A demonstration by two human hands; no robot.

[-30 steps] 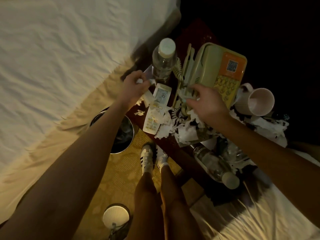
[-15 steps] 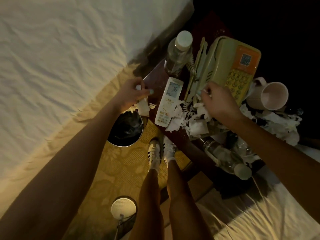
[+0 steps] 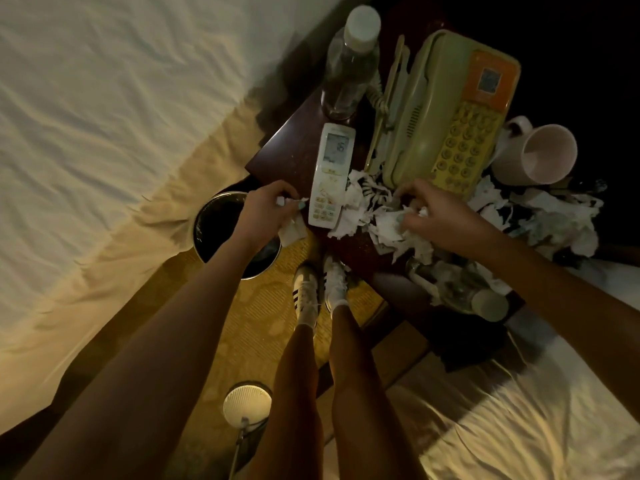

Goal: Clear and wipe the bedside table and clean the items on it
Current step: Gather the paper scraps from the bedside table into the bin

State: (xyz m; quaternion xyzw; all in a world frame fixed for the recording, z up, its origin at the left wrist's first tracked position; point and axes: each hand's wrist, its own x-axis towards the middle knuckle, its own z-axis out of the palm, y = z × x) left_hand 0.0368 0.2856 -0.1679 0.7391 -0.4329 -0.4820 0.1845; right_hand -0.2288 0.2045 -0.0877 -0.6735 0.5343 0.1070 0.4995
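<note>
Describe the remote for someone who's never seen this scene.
Find the dark wooden table beside the big white bed. On it, left of the beige phone and just in front of the upright bottle, lies the remote. It is the only slim white slab with a small screen.

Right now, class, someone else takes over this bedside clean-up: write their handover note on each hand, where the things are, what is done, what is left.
Left hand grips paper scraps over the bin.
Right hand pinches torn paper on the bedside table.
On the table: remote, phone, upright bottle, tipped mug, lying bottle.
Done: a few scraps gathered.
Left: bin all paper, clear the items, wipe table and items.
</note>
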